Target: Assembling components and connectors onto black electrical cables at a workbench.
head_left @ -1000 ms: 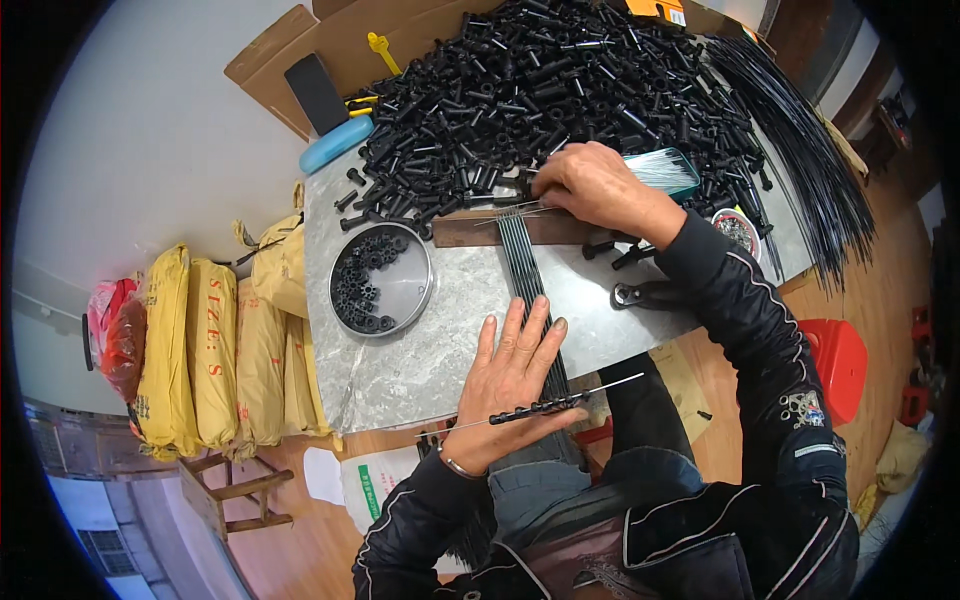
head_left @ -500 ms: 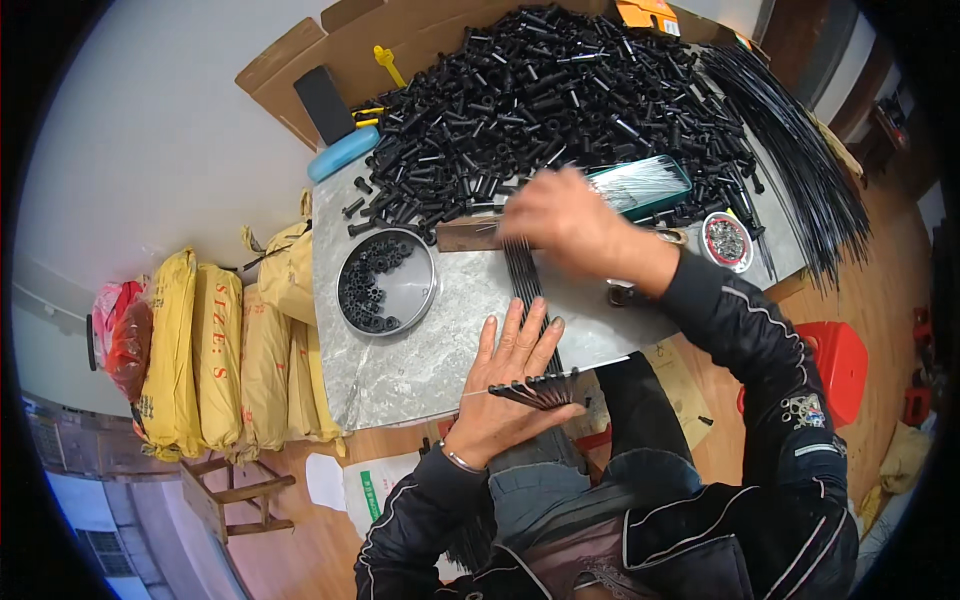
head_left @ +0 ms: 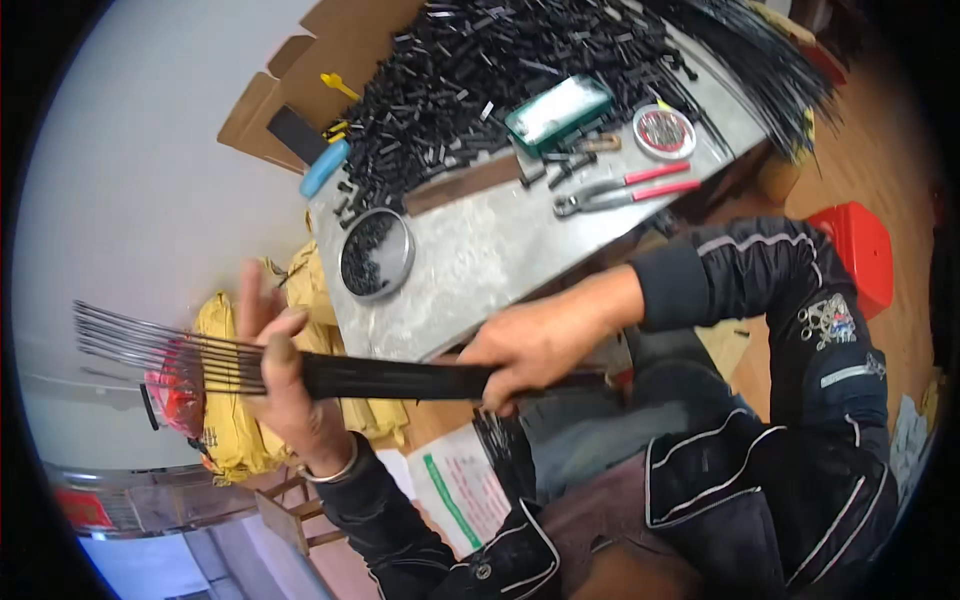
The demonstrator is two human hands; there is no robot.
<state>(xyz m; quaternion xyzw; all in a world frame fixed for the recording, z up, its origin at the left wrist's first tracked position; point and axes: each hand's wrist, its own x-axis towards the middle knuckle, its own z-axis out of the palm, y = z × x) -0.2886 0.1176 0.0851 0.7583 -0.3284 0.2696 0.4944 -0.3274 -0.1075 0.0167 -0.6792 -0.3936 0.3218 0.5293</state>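
A flat row of long thin black rods (head_left: 400, 380) is held up crosswise before me, off the table. My left hand (head_left: 290, 395) grips it partway along, the thumb pressed on the rods and some fingers raised behind. Past this hand the rods spread to the left like a comb. My right hand (head_left: 545, 340) is closed round the other stretch of the row, near my lap. The rods' right end is partly hidden by this hand and my dark clothes.
On the grey table (head_left: 450, 270) stands a round dish (head_left: 405, 255) of small black parts. A wooden strip (head_left: 465, 185), red-handled pliers (head_left: 625, 190), a green box (head_left: 560, 115), a small tub (head_left: 663, 132) and a heap of black tubular pieces (head_left: 500, 70) lie beyond. Yellow sacks (head_left: 225, 440) stand left.
The rods have come up off the table and swung round to point left. My right hand has come back from the far side to grip them. The view has tilted, and the pliers show.
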